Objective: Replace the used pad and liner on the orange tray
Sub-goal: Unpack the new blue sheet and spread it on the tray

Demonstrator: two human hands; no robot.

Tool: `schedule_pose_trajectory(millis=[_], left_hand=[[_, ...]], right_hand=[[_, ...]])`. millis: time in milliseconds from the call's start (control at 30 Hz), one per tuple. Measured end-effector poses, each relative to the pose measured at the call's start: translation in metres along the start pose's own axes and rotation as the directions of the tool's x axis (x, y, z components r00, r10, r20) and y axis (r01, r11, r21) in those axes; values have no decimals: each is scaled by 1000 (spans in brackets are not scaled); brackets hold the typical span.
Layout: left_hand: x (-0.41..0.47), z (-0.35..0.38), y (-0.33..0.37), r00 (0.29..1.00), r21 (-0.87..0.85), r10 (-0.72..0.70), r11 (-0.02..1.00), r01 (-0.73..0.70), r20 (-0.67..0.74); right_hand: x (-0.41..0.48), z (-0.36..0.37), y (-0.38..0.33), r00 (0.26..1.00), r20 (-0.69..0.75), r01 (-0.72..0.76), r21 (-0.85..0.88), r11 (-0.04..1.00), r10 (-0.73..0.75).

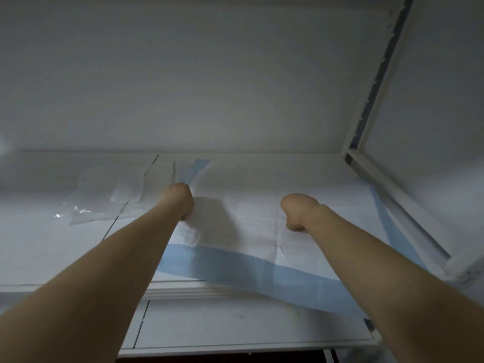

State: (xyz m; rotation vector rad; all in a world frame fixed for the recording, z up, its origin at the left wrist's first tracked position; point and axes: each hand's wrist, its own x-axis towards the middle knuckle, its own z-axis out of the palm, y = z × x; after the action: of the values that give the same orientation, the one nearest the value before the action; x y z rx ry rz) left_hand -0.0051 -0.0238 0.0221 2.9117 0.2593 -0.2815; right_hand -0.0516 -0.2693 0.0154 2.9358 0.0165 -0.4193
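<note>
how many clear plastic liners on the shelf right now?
1 that I can see: a clear plastic liner lies flat on the shelf, left of the left hand. The blue-edged pad under both hands could hide more.

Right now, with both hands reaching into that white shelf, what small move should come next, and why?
Probably draw the top pad toward the shelf's front edge. Both the left hand and right hand look closed on its white surface, and its blue border already hangs over the stack's edge.
</note>
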Motion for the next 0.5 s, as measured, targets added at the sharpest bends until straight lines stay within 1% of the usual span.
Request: schedule_pose_trajectory(millis=[67,167,267,333,400,500], left_hand=[[-1,-3,1,1000,63,6,998,-5,-13],[-1,-6,-1,999,134,16,991,-10,-47],[-2,-2,-2,999,142,31,990,-25,-40],[-4,-2,-4,997,139,59,989,-53,-42],[-7,-5,-6,997,161,76,984,-74,-7],[-11,-14,-6,992,230,85,967,-105,96]], right_hand=[[2,-2,-5,998,11,59,-93,994,-58],[6,0,-10,996,14,88,-194,977,-87],[10,6,-8,995,33,102,-269,958,-96],[12,9,-5,994,21,107,-267,958,-105],[11,10,-2,994,23,108,-259,960,-105],[13,10,1,996,21,94,-265,960,-92]])
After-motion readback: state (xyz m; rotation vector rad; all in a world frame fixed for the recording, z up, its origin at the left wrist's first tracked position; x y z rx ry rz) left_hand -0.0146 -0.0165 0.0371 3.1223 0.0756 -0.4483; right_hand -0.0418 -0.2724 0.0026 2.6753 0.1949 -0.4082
